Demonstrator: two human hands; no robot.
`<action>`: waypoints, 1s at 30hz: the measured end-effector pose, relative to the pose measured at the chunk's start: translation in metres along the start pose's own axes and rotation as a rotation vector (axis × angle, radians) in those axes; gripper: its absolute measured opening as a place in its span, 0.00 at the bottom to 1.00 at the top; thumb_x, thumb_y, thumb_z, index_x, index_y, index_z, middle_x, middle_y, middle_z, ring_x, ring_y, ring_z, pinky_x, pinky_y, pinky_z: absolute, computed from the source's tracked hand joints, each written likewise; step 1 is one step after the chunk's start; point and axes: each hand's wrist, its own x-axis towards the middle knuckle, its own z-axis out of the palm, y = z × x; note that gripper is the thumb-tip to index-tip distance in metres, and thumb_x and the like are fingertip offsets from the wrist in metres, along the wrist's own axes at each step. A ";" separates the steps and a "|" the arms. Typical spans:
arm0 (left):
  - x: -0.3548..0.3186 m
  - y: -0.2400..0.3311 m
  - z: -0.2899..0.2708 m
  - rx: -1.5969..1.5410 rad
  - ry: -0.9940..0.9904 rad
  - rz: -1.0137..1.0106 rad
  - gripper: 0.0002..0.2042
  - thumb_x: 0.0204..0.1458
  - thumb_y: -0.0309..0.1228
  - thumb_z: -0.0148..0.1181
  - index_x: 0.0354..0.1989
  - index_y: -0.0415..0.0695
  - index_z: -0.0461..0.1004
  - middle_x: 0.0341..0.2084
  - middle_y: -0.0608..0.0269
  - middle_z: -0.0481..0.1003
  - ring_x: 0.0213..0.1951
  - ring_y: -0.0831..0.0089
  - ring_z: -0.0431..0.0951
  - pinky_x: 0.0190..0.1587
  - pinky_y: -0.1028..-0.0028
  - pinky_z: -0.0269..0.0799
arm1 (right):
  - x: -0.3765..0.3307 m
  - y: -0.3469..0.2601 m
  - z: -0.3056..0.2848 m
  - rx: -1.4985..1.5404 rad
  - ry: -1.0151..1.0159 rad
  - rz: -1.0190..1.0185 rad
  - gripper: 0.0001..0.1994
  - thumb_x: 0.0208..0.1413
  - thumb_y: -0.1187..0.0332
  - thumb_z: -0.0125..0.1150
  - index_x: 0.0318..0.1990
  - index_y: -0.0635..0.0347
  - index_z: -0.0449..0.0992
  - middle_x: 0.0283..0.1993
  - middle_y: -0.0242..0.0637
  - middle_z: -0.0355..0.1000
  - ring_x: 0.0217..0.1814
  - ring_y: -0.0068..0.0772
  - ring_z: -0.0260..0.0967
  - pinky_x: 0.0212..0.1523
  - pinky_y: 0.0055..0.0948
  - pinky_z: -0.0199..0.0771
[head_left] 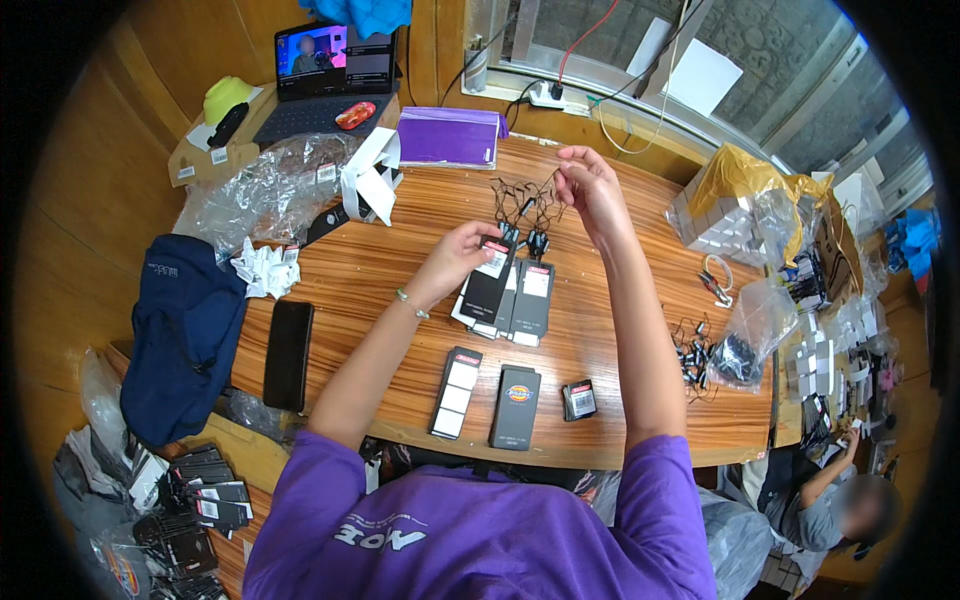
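Observation:
My left hand (455, 262) grips a dark hang tag (485, 295) with a white label, above a fanned pile of similar hang tags (532, 310) in the middle of the wooden table. Farther right and higher, my right hand (592, 195) pinches a thin black string (549, 184). Black strings with small fasteners (528, 207) spread from the tops of the tags. Nearer me lie a stack of white-labelled tags (458, 392), a stack of grey tags (516, 408) and a short stack of small labelled cards (579, 400).
Left are a black phone (289, 355), navy bag (185, 335) and crumpled paper (266, 270). At the back are a laptop (335, 65) and purple notebook (445, 137). Right are pliers (716, 288), loose strings (692, 352) and plastic-wrapped boxes (722, 220). Another person (815, 500) sits lower right.

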 end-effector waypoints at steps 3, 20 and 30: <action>0.007 -0.008 0.007 0.078 0.014 0.002 0.13 0.49 0.19 0.53 0.44 0.37 0.65 0.38 0.61 0.71 0.39 0.79 0.72 0.41 0.81 0.68 | 0.012 0.000 -0.001 -0.073 0.054 -0.027 0.07 0.52 0.75 0.49 0.39 0.62 0.65 0.20 0.31 0.64 0.15 0.18 0.55 0.17 0.17 0.55; -0.010 -0.016 0.018 0.995 0.219 0.255 0.17 0.44 0.31 0.60 0.45 0.46 0.69 0.42 0.59 0.63 0.47 0.60 0.61 0.51 0.63 0.59 | 0.080 0.085 -0.012 -0.436 0.070 0.169 0.07 0.48 0.75 0.51 0.36 0.61 0.66 0.17 0.31 0.65 0.12 0.18 0.56 0.10 0.19 0.53; -0.082 0.023 0.033 1.076 -0.027 0.263 0.21 0.45 0.33 0.59 0.48 0.43 0.66 0.47 0.57 0.61 0.51 0.58 0.58 0.55 0.63 0.54 | 0.064 0.087 -0.030 -0.255 0.053 0.337 0.23 0.49 0.74 0.55 0.53 0.60 0.56 0.36 0.38 0.70 0.36 0.29 0.69 0.34 0.29 0.70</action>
